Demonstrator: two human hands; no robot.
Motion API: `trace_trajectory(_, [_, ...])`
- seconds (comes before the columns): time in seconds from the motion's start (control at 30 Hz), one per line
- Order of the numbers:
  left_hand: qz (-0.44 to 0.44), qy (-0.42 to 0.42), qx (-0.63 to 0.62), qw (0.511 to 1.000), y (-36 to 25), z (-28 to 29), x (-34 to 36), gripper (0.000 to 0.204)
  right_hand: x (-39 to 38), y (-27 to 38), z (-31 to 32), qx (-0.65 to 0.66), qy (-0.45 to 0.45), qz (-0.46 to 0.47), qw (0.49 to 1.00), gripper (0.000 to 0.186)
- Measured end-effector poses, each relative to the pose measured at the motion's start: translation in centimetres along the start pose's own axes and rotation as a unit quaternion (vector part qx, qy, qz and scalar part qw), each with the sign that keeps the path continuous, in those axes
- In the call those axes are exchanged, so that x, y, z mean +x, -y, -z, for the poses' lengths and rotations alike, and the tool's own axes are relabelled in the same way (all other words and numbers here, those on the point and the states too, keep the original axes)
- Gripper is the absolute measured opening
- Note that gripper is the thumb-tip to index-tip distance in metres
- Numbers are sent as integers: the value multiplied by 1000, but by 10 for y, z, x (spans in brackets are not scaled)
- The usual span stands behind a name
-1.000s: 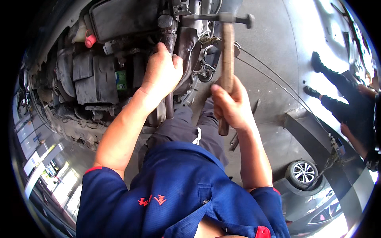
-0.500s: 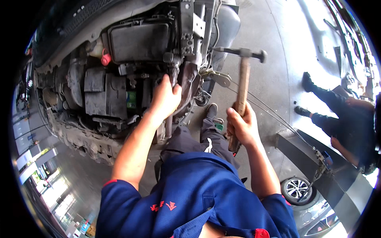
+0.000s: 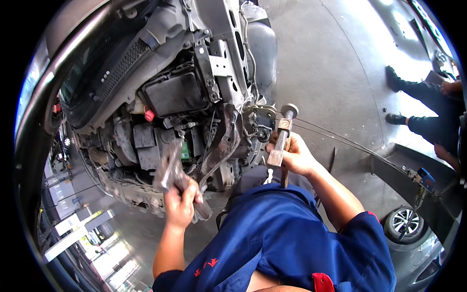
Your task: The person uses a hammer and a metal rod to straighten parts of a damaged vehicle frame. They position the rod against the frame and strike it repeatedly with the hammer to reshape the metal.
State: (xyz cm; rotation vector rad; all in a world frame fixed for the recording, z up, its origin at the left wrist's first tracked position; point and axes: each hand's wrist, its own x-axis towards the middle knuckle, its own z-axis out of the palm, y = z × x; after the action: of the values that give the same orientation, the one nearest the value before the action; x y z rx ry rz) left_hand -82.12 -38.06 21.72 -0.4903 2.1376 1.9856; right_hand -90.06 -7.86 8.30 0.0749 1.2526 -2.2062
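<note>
My right hand (image 3: 300, 156) is closed around a wooden-handled hammer (image 3: 283, 125) close to its head. The hammer's round face is at the far end and its flat wedge end lies nearer my body. In my closed left hand (image 3: 180, 205) is a heavy bar-like metal tool (image 3: 170, 168), smeared by motion, so its exact kind is unclear. It is raised over the front edge of a car's open engine bay. A bent, scuffed body rail (image 3: 224, 141) lies between my two hands.
A black engine-bay box (image 3: 176, 95) and a red cap (image 3: 149, 114) sit farther in. Taut cables (image 3: 335, 136) run from the car's corner to a blue clamp (image 3: 425, 179) at the right. A loose wheel (image 3: 404, 225) and another person's legs (image 3: 423, 117) are at the right.
My left hand has drawn the metal tool back from the body rail toward me. My right hand has shifted up to the hammer's head, which has turned and come lower. My view has swung.
</note>
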Motion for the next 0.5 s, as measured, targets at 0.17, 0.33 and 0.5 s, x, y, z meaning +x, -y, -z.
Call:
trace_trajectory(0.17, [137,13,204,969,-29,21,-62,30,14,18,0,-14,56,-31,998,15])
trace_trajectory(0.33, [35,160,356,920,59,2,-16,40,9,5,-2,-29,29,-26,999,19])
trace_trajectory(0.5, [-25,136,182,974,91,-71,20,31,-3,6,13,-66,-31,-23,997,28])
